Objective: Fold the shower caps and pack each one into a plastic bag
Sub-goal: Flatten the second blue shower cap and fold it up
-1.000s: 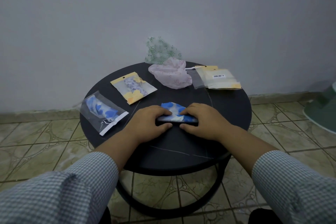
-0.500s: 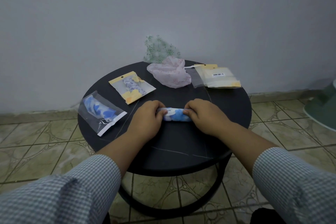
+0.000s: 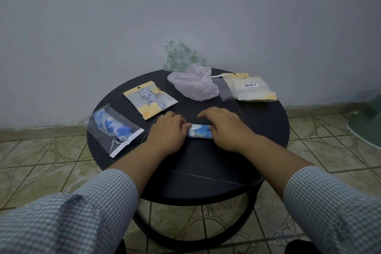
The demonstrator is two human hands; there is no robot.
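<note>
I sit over a round black table [image 3: 257, 130]; my left hand [image 3: 167, 132] and right hand [image 3: 224, 130] press down on the two ends of a blue-and-white shower cap [image 3: 199, 131], folded into a narrow strip at the table's middle; my left fingers curl over its end, my right fingers lie over the other, so both hands clamp it. To my left lie two packed bags: a clear bag with a blue cap [image 3: 114, 128] and a yellow-trimmed bag with a patterned cap [image 3: 150, 99]. At the far edge a pink cap [image 3: 193, 85] and a green-flowered cap [image 3: 181, 55] wait unfolded; empty bags [image 3: 247, 87] lie to the right. I judge the task about half done; this cap is not yet bagged.
</note>
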